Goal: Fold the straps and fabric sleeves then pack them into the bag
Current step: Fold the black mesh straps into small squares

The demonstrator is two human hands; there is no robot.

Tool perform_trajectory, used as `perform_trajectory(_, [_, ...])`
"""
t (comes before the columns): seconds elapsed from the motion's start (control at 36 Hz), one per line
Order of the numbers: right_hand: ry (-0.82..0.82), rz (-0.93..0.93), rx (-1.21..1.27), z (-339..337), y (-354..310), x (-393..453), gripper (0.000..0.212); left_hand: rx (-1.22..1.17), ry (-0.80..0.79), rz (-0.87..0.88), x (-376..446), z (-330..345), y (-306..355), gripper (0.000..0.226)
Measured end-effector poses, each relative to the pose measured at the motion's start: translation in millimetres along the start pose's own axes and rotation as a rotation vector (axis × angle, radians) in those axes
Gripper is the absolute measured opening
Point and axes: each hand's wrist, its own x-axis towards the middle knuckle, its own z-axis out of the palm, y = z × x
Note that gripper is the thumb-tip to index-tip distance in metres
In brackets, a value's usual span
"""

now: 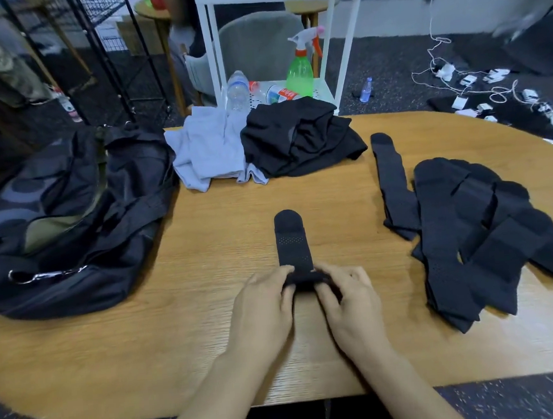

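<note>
Both hands sit at the lower centre of the frame, the left hand point(263, 304) and right hand point(350, 297) each pinching the rolled near end of a black perforated strap point(292, 241) that lies flat on the wooden table point(210, 313) and runs away from the camera. Filling the left side is the open black duffel bag point(70, 219); at the right lies a heap of more black straps point(468, 227). Along the upper centre rest a black garment point(299, 134) and a pale grey garment point(207, 145).
</note>
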Motion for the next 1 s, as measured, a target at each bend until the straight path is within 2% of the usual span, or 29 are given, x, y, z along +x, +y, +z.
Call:
perform_trajectory(0.14, [0.086, 0.081, -0.051, 8, -6, 9, 0.019, -0.022, 0.142, -0.093, 7, 11, 0, 0.024])
perform_trajectory(0.28, [0.130, 0.076, -0.203, 11, -13, 23, 0.019, -0.045, 0.173, -0.152, 18, 10, 1, 0.014])
perform_trajectory(0.44, [0.080, 0.078, -0.300, 14, -16, 35, 0.020, -0.021, 0.143, -0.192, 29, 6, 4, 0.019])
perform_trajectory(0.56, [0.132, 0.041, -0.314, 18, -14, 36, 0.013, 0.016, 0.096, -0.203, 33, 4, 2, 0.022])
perform_trajectory(0.67, [0.169, -0.007, -0.362, 25, -9, 37, 0.014, 0.049, 0.067, -0.194, 34, 4, 1, 0.038])
perform_trajectory(0.83, [0.166, -0.124, -0.424, 30, -4, 38, 0.027, 0.038, 0.055, -0.016, 33, 10, -6, 0.042])
perform_trajectory(0.89, [0.162, -0.178, -0.445, 30, -1, 39, 0.029, 0.099, -0.009, 0.001, 35, 10, -6, 0.045])
perform_trajectory(1.0, [0.118, -0.266, -0.465, 27, 3, 42, 0.022, 0.184, -0.127, 0.029, 39, 4, -9, 0.051])
